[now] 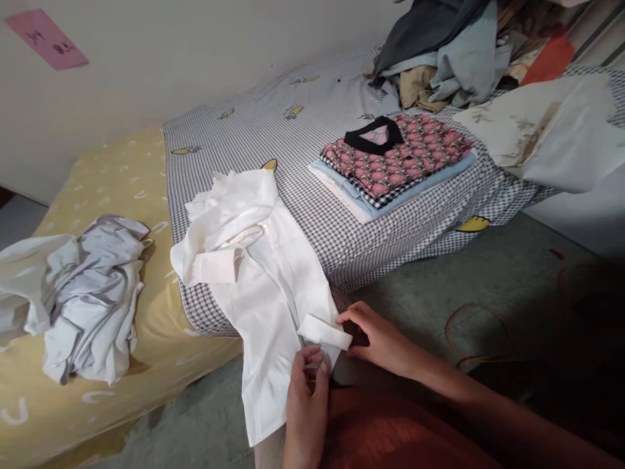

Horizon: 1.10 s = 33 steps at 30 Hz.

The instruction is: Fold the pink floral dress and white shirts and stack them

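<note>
A white shirt [266, 326] lies spread across the edge of the bed, its lower part hanging over the side towards me. One folded cuff [325, 331] lies near its lower right edge, and the other cuff [217, 266] rests higher on the left. My right hand [374, 335] has its thumb and fingers closed at the right end of the near cuff. Just below that cuff, my left hand [308, 391] is curled with fingertips and thumb on the white cloth. The shirt's collar end is bunched at the top.
A folded stack with a pink floral shirt [405, 156] on top sits on the checked bedsheet [312, 124]. Rumpled pale clothes [97, 293] lie on the yellow sheet [195, 358]. Piled clothes [439, 52] and a white bag [561, 130] are at the right.
</note>
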Each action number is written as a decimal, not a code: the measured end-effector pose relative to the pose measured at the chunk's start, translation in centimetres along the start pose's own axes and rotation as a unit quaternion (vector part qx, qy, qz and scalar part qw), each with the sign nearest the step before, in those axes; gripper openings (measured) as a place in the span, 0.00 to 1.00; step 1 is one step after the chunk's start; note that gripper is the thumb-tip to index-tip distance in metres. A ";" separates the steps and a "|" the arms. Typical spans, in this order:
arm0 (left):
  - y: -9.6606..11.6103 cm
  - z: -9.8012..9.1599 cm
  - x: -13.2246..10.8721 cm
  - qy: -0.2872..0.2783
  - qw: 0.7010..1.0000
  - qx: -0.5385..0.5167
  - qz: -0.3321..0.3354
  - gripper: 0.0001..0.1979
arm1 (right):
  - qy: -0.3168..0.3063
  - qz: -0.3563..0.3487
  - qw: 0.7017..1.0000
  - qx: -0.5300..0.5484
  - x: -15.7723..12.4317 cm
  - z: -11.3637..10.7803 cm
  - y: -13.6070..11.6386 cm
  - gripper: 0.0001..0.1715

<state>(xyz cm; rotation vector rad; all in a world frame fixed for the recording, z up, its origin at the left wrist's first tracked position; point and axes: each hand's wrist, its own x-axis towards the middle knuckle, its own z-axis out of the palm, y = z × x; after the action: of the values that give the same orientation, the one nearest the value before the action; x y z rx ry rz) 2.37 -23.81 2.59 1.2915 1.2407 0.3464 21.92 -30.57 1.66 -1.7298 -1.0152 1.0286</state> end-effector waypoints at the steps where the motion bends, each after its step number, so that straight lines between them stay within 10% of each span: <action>1: 0.2 -0.1 0.0 -0.006 1.000 0.021 0.009 0.22 | 0.022 -0.014 1.000 -0.011 0.0 0.3 0.1 0.18; 11: -0.2 0.0 -0.2 0.011 0.956 0.235 0.174 0.17 | 0.057 0.063 0.985 0.150 -0.1 0.5 -0.4 0.13; 17: -1.5 0.7 1.0 0.000 0.876 0.411 0.251 0.22 | 0.071 0.062 0.983 0.158 0.4 1.6 -0.4 0.13; 22: -2.7 0.6 1.9 0.010 0.818 0.482 0.315 0.18 | 0.112 0.002 0.989 0.093 1.1 2.8 -0.1 0.09; 33: -2.2 0.1 1.3 -0.057 0.813 0.480 0.325 0.11 | 0.179 -0.300 0.911 -0.220 -1.9 2.7 0.6 0.19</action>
<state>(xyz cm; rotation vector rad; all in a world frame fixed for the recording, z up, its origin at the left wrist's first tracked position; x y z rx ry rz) 2.04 -23.59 0.08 2.5902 0.8141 0.0860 18.92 -31.82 0.76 -1.6863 -1.4741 0.0815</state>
